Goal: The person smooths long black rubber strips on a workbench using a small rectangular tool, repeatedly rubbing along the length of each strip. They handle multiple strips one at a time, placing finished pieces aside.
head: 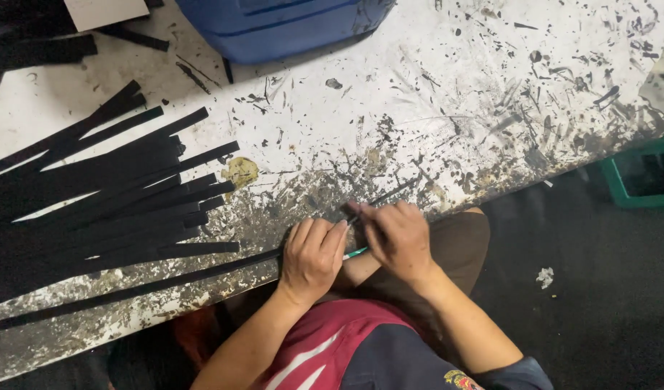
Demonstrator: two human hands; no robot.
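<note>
My fingers [325, 235] on the left hand [312, 256] are curled shut, pressing a long black strip [130, 292] down at the near edge of the surface [433, 94]; the fingers of my right hand [398, 238] are pinched closed just beside them, over the same strip, and something thin and teal [357, 253] shows between the two hands, too small for me to say what it is.

The strip is what matters here. Its long axis runs away from my fingers to the left and slightly toward me, following the surface edge, with only a short end [390, 193] poking out beyond the right fingers, up and to the right. So nearly all its length lies on the left-hand side, and the left hand is the nearer one to that length.

Further left of my fingers and beyond the strip lies a fanned pile of black strips [108, 195], apart from the one I hold. Far beyond my fingers sits a blue container [274, 25].
</note>
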